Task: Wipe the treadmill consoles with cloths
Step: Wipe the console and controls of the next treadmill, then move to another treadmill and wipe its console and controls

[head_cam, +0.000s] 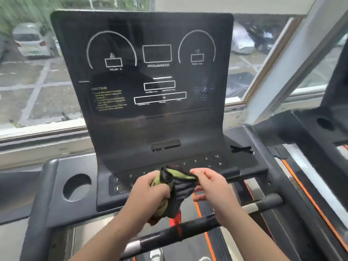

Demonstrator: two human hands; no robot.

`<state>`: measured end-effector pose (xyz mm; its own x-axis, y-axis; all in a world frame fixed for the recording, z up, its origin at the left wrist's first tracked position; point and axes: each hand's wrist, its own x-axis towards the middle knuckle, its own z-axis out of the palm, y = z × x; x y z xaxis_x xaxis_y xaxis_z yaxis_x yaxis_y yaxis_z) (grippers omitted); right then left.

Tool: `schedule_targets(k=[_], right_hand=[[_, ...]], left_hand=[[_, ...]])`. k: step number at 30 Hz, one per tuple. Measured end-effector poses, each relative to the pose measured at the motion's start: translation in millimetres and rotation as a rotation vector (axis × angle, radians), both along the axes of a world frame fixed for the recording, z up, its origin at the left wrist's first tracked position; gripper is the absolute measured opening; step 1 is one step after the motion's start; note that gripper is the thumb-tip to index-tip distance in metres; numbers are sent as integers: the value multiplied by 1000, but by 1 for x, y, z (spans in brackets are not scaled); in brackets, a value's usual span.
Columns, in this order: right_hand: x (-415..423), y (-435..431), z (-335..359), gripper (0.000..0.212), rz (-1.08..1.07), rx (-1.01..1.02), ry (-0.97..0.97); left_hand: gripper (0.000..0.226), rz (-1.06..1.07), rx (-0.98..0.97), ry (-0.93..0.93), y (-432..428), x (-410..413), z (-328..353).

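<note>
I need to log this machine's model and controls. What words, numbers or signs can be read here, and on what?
"PROGRAM MODE": console screen, under the centre box.
"INCLINE %": under the left dial box, soft.
"CAUTION": heading at lower left; the lines below it are too blurred.
"3", "1": round buttons on the keypad.
"3", "9", "12", "+": the keypad's right side; another number there is unclear.
Right dial label and small captions: unreadable. No brand visible.

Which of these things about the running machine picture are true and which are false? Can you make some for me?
1. Both hands hold the cloth. True: the left hand bunches it, the right hand pinches a corner.
2. The cloth is pink. False: it is green and dark grey.
3. The console screen is lit with bright colours. False: it is dark, with white outlines.
4. A round cup holder sits left of the buttons. True.
</note>
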<state>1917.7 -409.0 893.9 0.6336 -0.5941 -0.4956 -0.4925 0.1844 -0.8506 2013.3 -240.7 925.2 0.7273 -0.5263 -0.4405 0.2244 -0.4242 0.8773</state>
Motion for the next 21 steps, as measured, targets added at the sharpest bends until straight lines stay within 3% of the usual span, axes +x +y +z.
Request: schedule_targets(k=[4,11,16,21], right_hand=[[-45,-6,9,32,44,144,20],[-142,-48,43,64,-225,278,-85],[-253,-87,54,27,-291,150,-241],[-377,-124,55,46,-638,88,-297]], left_hand=[[21,14,-69,100,-30,-50,6],[7,36,-102,162,-98,-143,6],[14,-172,-183,234,-165,-235,18],[28,-455,-184,330,-225,-337,19]])
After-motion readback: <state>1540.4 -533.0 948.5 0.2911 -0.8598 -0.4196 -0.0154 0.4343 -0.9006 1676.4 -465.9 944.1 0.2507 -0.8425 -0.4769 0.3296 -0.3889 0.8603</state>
